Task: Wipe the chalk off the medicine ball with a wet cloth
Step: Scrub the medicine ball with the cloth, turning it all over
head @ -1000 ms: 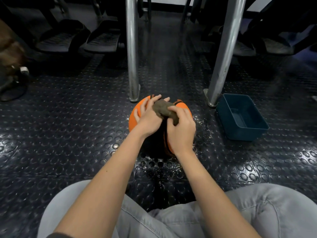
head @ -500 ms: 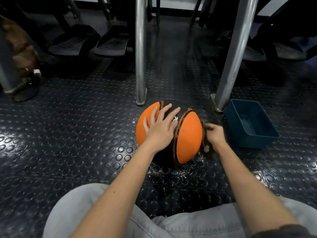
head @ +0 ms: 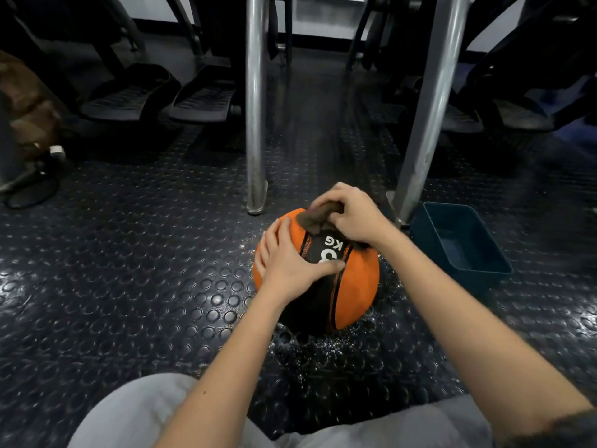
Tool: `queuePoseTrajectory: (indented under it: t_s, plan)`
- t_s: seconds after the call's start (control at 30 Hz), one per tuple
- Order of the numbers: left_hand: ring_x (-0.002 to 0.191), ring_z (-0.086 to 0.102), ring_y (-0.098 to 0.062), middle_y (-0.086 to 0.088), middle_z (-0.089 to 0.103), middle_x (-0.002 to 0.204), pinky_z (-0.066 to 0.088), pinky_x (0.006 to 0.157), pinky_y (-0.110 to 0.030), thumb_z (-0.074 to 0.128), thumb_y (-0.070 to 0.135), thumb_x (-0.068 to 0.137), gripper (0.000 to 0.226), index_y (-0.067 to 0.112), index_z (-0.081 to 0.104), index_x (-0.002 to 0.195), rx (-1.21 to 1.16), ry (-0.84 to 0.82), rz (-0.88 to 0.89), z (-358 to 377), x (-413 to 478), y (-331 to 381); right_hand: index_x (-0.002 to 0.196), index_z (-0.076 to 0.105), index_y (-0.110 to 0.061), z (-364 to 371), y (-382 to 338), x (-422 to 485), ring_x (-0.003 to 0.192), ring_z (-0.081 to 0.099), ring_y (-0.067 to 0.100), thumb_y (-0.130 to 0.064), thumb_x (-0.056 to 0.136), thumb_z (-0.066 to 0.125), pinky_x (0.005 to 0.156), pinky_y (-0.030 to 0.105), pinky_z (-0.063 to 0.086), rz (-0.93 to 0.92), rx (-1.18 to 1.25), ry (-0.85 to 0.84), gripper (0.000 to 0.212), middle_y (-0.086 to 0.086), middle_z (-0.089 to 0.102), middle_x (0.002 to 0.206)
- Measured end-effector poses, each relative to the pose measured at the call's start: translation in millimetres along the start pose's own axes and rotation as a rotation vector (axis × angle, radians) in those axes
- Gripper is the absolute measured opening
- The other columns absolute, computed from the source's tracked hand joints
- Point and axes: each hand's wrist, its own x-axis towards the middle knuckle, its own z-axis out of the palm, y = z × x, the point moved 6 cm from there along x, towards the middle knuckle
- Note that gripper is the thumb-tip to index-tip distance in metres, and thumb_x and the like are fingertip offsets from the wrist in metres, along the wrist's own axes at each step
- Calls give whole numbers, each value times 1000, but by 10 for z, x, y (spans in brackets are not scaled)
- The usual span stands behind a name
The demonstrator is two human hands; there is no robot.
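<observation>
An orange and black medicine ball [head: 358,286] with white "KG" lettering sits on the studded rubber floor in front of my knees. My left hand [head: 287,260] lies flat on its left side, fingers spread, thumb across the black band. My right hand [head: 352,215] grips a bunched brown wet cloth [head: 315,218] and presses it on the ball's far top. Part of the cloth is hidden under my fingers.
A dark blue plastic tub [head: 465,240] stands right of the ball. Two metal posts [head: 255,124] [head: 423,124] rise just behind it. Water droplets [head: 323,347] speckle the floor around the ball. Black pedals [head: 200,101] and machine frames fill the back.
My right hand came up from the ball's right side with the cloth onto its top. The ball has turned, showing the lettering, and my left hand slid down to its left side.
</observation>
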Motion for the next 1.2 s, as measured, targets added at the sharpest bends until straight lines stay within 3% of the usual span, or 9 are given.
queuePoseTrajectory:
  t_s: [0.1, 0.3, 0.43, 0.53, 0.63, 0.7, 0.83, 0.97, 1.2]
  plan:
    - [144, 2, -17, 10, 6, 154, 3, 118, -46, 78, 64, 57, 121, 29, 8, 150, -11, -6, 4, 8, 46, -3, 98, 70, -25, 36, 147, 86, 104, 53, 28, 5, 79, 50, 93, 42, 44, 19, -77, 53, 40, 3, 59, 100]
    - [143, 1, -15, 13, 4, 153, 1, 118, -47, 77, 65, 58, 121, 31, 6, 150, -20, -34, 32, 30, 47, -7, 102, 69, -14, 31, 961, 131, 106, 59, 25, 8, 84, 49, 95, 37, 47, 402, 50, 88, 35, 11, 68, 108]
    - [143, 1, -13, 15, 5, 152, 1, 118, -47, 76, 66, 59, 118, 33, 7, 150, -24, -30, 37, 33, 60, -23, 117, 61, 5, 132, 1290, -258, 96, 54, 19, 10, 86, 56, 74, 13, 43, 588, 235, 127, 32, 14, 63, 113]
    - [143, 2, -14, 16, 5, 152, 2, 118, -47, 75, 67, 59, 118, 34, 8, 149, -42, -39, 32, 32, 70, -22, 123, 57, 2, 300, 1460, -619, 96, 54, 19, 7, 88, 54, 77, 25, 44, 760, 366, 149, 35, 16, 61, 119]
    - [143, 3, -15, 15, 5, 153, 2, 117, -48, 74, 67, 59, 118, 33, 8, 150, -30, -58, 20, 29, 79, -5, 115, 62, 1, 341, 1499, -777, 87, 56, 23, 8, 89, 51, 63, 26, 48, 835, 390, 173, 29, 10, 62, 104]
    - [143, 2, -16, 14, 5, 153, 3, 117, -49, 74, 67, 59, 118, 32, 8, 150, -18, -59, 22, 16, 87, 17, 108, 65, -3, 306, 1508, -847, 85, 58, 25, 6, 88, 53, 62, 29, 50, 861, 372, 197, 25, 11, 64, 95]
    - [144, 1, -18, 10, 4, 155, 2, 117, -50, 73, 67, 60, 117, 31, 8, 150, -1, -62, 21, 0, 60, 72, 95, 64, -16, 44, 1444, -947, 96, 62, 29, -2, 87, 60, 89, 46, 51, 870, 441, 426, 17, 12, 67, 100]
    - [145, 3, -20, 8, 5, 156, 8, 117, -52, 71, 64, 67, 109, 30, 11, 151, -59, -26, 6, -104, 55, 47, 96, 64, -20, -272, 999, -1009, 94, 60, 24, -3, 87, 59, 87, 39, 51, 685, 429, 604, 20, 9, 66, 100]
    - [143, 6, -23, 4, 9, 155, 13, 116, -52, 63, 54, 82, 84, 25, 21, 150, -116, 25, -1, -212, -106, -89, 118, 61, -18, -101, 602, -1100, 110, 47, 16, -9, 91, 56, 92, 25, 35, 578, 242, 466, 28, 5, 52, 117]
